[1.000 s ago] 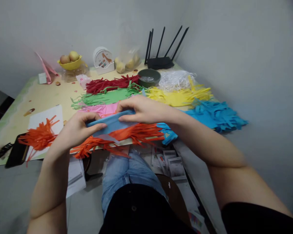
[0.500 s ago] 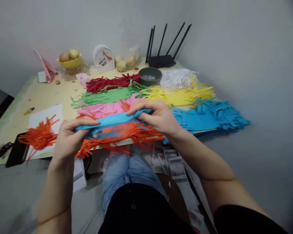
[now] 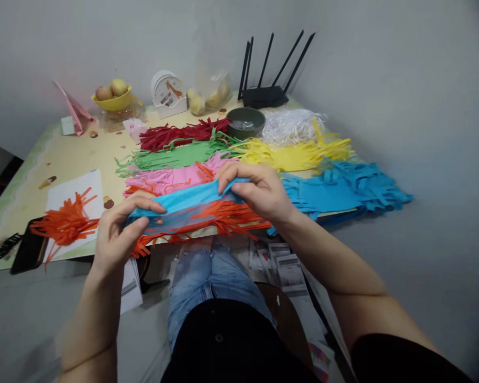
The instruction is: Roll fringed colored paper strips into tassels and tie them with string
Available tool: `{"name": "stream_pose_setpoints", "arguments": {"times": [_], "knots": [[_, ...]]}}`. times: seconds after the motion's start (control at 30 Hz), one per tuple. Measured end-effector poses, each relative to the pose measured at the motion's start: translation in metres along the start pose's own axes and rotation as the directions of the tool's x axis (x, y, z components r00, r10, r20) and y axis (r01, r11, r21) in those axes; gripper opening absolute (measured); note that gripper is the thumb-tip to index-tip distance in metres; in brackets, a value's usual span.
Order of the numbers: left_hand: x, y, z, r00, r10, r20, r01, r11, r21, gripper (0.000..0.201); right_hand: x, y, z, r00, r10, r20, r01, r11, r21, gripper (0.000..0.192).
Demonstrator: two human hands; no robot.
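Holding a blue paper strip stretched between both hands, this person sits at the near edge of the desk — left hand pinching one end, thumb on top and fingers underneath, right hand pinching the other end with the fingertips curled over it. Both grips are closed on the paper, so it hangs flat and a bit taut just above the desk edge, over an orange fringe pile. My guess is it's held by the ends like that to keep it straight and off the other pieces.

Everything else is laid out in colour rows, which looks like sorting: pink fringe right behind the hands, then green fringe, then dark red fringe. To the right go yellow fringe and a big blue fringe pile hanging over the desk corner, with white shreds behind. A dark bowl sits between the red and the white.

Off to the left there's a smaller orange bundle on a white sheet — kept apart from the main rows. Along the back wall: a black router, a yellow fruit bowl and a bag of fruit.
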State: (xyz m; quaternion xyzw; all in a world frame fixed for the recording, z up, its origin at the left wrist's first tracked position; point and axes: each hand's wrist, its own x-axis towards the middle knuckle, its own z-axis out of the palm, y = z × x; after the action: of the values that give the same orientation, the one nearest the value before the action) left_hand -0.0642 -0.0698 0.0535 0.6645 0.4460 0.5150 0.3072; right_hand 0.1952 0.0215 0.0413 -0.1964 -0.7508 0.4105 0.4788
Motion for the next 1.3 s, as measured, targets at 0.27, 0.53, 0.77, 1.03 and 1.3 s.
{"name": "stream_pose_setpoints", "arguments": {"times": [0.27,0.53,0.77,1.03,1.3], "knots": [[0.003,0.011,0.012,0.992,0.093,-0.080,-0.042,0.872,0.489,0.018,0.002,-0.014,0.000,0.997,-0.024,0.079,0.052,0.927,-0.371,0.021],[0.003,0.011,0.007,0.994,-0.096,-0.044,0.105,0.919,0.379,0.019,0.002,-0.016,-0.010,0.990,0.069,0.120,-0.022,0.934,-0.357,0.017],[0.012,0.018,0.010,0.983,-0.186,0.015,0.165,0.904,0.394,0.025,0.020,-0.031,-0.004,0.955,0.088,0.284,0.100,0.805,-0.585,0.030],[0.018,0.016,0.008,0.979,-0.080,0.188,-0.046,0.811,0.583,0.021,0.046,-0.040,0.011,0.795,0.327,0.510,0.103,0.757,-0.646,0.014],[0.028,0.014,0.001,0.947,-0.244,0.208,0.155,0.916,0.370,0.033,0.041,-0.028,0.000,0.871,0.222,0.439,-0.041,0.922,-0.385,0.014]]}}
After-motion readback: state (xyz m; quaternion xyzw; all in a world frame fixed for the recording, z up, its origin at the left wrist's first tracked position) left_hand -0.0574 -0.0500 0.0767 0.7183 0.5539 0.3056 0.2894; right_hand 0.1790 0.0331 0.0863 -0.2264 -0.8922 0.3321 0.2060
